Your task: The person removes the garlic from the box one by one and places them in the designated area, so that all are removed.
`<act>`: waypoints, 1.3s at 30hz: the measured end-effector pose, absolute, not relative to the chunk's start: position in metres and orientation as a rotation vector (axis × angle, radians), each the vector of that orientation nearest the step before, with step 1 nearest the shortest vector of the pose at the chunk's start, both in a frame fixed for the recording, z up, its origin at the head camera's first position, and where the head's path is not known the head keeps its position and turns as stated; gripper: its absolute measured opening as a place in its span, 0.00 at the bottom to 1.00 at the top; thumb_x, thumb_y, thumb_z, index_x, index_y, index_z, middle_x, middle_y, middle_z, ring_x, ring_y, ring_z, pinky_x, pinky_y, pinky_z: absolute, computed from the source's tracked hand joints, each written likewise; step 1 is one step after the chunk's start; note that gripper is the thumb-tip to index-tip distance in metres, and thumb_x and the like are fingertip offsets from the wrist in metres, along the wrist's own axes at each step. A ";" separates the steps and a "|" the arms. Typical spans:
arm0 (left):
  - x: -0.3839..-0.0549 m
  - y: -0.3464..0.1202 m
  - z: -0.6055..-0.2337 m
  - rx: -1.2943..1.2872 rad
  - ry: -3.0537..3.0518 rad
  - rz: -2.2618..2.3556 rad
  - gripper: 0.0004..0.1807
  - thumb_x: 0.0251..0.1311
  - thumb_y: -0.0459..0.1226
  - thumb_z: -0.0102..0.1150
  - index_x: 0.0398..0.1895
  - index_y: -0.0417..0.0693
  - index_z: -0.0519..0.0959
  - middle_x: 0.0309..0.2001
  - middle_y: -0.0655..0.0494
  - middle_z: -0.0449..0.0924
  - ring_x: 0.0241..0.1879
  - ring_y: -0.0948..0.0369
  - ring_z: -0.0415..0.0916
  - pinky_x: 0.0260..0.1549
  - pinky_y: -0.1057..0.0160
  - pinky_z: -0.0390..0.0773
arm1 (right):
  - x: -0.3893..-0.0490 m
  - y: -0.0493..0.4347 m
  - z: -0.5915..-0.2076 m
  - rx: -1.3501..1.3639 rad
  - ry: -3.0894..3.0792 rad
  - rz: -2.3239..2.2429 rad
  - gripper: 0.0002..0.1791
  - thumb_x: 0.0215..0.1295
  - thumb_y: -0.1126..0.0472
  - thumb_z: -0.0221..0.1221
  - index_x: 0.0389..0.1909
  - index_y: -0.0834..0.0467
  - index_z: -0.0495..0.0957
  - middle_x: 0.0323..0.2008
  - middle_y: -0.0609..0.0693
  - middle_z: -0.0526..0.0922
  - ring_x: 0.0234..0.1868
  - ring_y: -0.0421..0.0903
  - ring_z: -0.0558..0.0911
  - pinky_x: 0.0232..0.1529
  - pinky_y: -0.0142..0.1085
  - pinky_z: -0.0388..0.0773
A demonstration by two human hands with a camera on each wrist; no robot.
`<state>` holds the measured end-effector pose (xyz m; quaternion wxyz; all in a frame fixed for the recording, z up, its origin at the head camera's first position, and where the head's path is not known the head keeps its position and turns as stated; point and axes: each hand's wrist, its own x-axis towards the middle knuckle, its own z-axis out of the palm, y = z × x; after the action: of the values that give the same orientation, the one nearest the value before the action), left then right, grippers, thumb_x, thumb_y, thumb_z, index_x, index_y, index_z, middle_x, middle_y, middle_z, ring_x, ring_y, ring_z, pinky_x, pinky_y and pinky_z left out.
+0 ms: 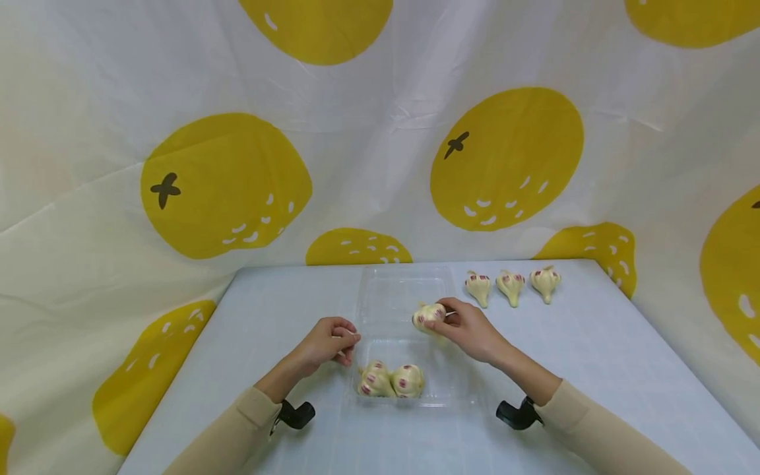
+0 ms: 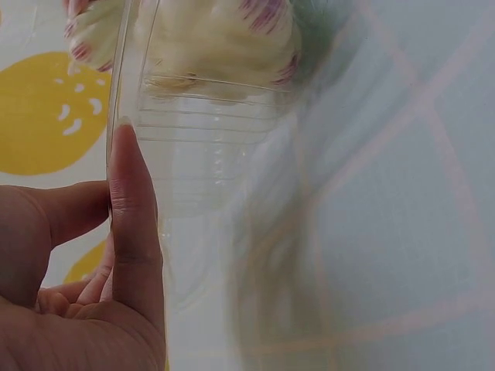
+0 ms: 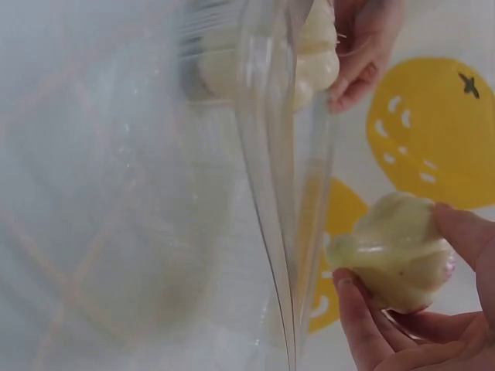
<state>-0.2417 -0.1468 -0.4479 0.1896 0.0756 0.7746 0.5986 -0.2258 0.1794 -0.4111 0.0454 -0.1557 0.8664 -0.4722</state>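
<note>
A clear plastic clamshell box (image 1: 441, 379) lies on the table with its lid (image 1: 404, 290) folded back. Two garlic bulbs, one (image 1: 375, 380) beside the other (image 1: 408, 380), sit in the left part of its near half. My left hand (image 1: 330, 342) pinches the box's left rim between thumb and finger (image 2: 133, 209), as the left wrist view shows. Over the hinge side, my right hand (image 1: 470, 330) holds another garlic bulb (image 1: 427, 316) by thumb and fingertips. The right wrist view shows that bulb (image 3: 398, 251) beyond the box wall, its stem end towards the box.
Three more garlic bulbs stand in a row at the back right: left (image 1: 477, 287), middle (image 1: 510, 287) and right (image 1: 545, 284). Behind the pale table (image 1: 249, 310) hangs a white cloth (image 1: 368, 165) with yellow fruit prints. Black wrist cameras jut out below both hands.
</note>
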 end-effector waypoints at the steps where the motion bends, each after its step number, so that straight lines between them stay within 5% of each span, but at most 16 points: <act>1: -0.241 -0.147 -0.449 0.209 2.176 1.678 0.12 0.71 0.32 0.61 0.48 0.31 0.73 0.23 0.52 0.77 0.19 0.63 0.76 0.23 0.65 0.84 | -0.226 0.182 -0.411 -0.472 2.654 -1.436 0.30 0.69 0.50 0.67 0.62 0.65 0.74 0.53 0.56 0.82 0.50 0.50 0.85 0.44 0.38 0.85; 15: -0.241 -0.147 -0.450 0.203 2.177 1.673 0.12 0.72 0.31 0.60 0.49 0.31 0.72 0.23 0.52 0.78 0.20 0.62 0.76 0.23 0.65 0.84 | -0.231 0.233 -0.415 -0.383 2.802 -1.391 0.33 0.66 0.50 0.69 0.62 0.67 0.73 0.51 0.59 0.82 0.48 0.52 0.85 0.40 0.32 0.84; 28: -0.241 -0.145 -0.446 0.231 2.182 1.671 0.12 0.72 0.32 0.59 0.49 0.30 0.72 0.22 0.52 0.78 0.19 0.62 0.76 0.23 0.64 0.84 | -0.237 0.269 -0.434 -0.156 2.899 -1.250 0.39 0.65 0.43 0.69 0.61 0.71 0.72 0.55 0.67 0.81 0.53 0.61 0.84 0.47 0.47 0.86; 39: -0.241 -0.145 -0.446 0.209 2.180 1.672 0.11 0.72 0.32 0.59 0.49 0.31 0.72 0.22 0.51 0.77 0.19 0.62 0.76 0.23 0.64 0.85 | -0.243 0.278 -0.452 -0.015 2.906 -1.167 0.36 0.66 0.42 0.67 0.56 0.71 0.75 0.51 0.66 0.81 0.52 0.61 0.81 0.49 0.49 0.83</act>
<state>-0.2411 -0.1452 -0.4464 0.1920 0.0744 0.7766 0.5954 -0.2432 0.2784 -0.4518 0.0052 -0.0048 0.9280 -0.3726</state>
